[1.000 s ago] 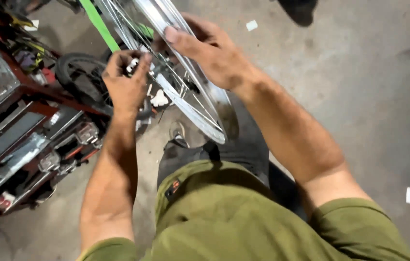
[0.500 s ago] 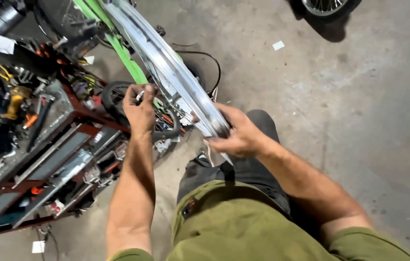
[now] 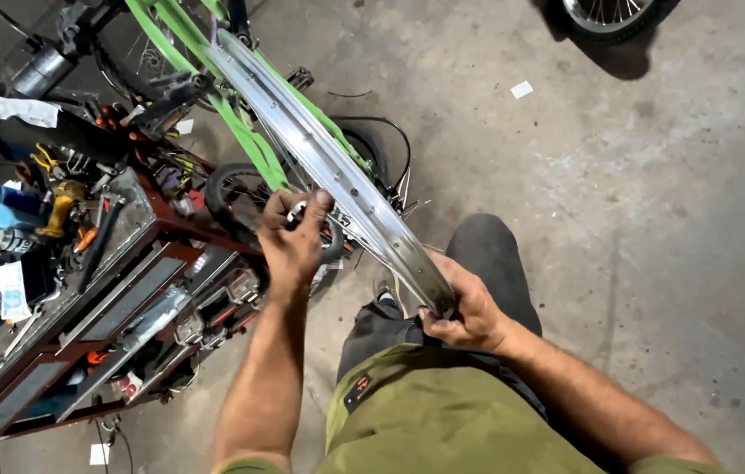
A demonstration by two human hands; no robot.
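The floor [image 3: 653, 219] is bare grey concrete, and more of it shows than a second ago, because the head camera has pulled back and now looks down from farther off. To the left a red tool cart [image 3: 126, 298] with open drawers and a littered top has come fully into view, along with a green bike frame [image 3: 258, 140] lying behind the work and a second wheel [image 3: 609, 13] at the top edge.

The rim [image 3: 328, 167], a bare silver wheel rim with spokes, runs in a long diagonal from the upper left down toward the person's lap. It sat high and close to the camera before; now it has swung lower, with its near end just above the dark trousers.

The right hand [image 3: 469, 312] has slid from the top of the rim down to that near end and is closed around the edge, steadying it. The left hand [image 3: 293, 241] stays at the spokes beside the rim's middle, fingers pinched narrow on something small and pale; what it is cannot be made out. In my judgement the shift of the right hand means the wheel has been turned on, so that the left hand meets a fresh spoke.
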